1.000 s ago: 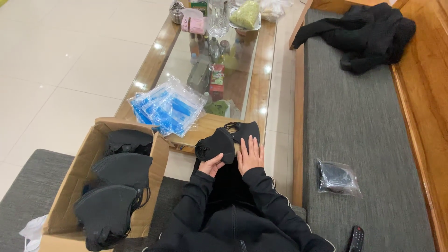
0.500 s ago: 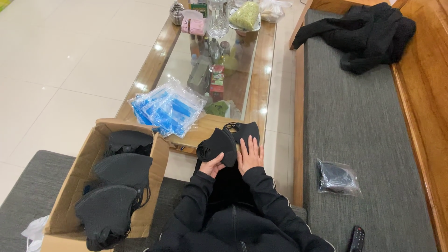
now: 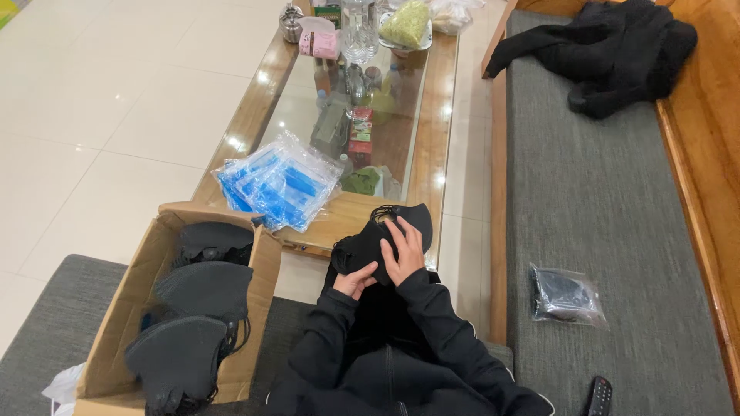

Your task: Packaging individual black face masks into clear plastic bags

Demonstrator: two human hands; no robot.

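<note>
On the person's lap, just off the near end of the glass-topped table [image 3: 432,154], lies a small stack of black face masks [image 3: 370,240]; right hand [image 3: 404,254] rests flat on top, fingers spread; left hand [image 3: 354,280] sits at the stack's near edge, thumb & fingers curled, appears to pinch the lower rim, grip partly hidden. To do it well, prob.: keep right palm pressing so masks stay aligned; square edges w/ left fingers; keep ear loops tucked in. Clear blue-striped bags [image 3: 277,183] lie at table's near-left corner; cardboard box [image 3: 166,254] w/ more masks stands left, on the grey rug.
</note>
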